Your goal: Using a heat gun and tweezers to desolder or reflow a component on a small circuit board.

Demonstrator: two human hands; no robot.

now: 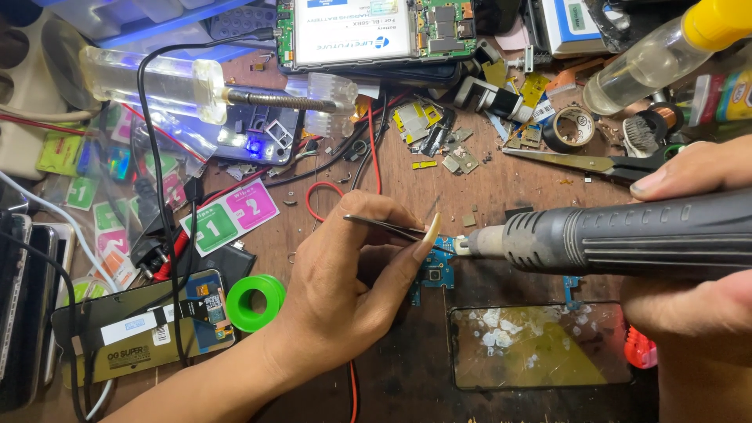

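Observation:
My left hand [345, 290] pinches thin metal tweezers [384, 227], whose tips reach down to a small blue circuit board [435, 272] on the wooden bench. My right hand [697, 258] grips a dark grey hot-air gun [627, 233], held level and pointing left. Its metal nozzle [470, 244] hovers just over the board's upper edge, right beside the tweezer tips and my long thumbnail.
A cracked phone glass [540, 345] lies just below the board. A green tape roll [255, 301], a phone display panel [141, 333], scissors [580, 163], a clear bottle with yellow cap [658, 59], an opened phone [368, 31], cables and small parts crowd the bench.

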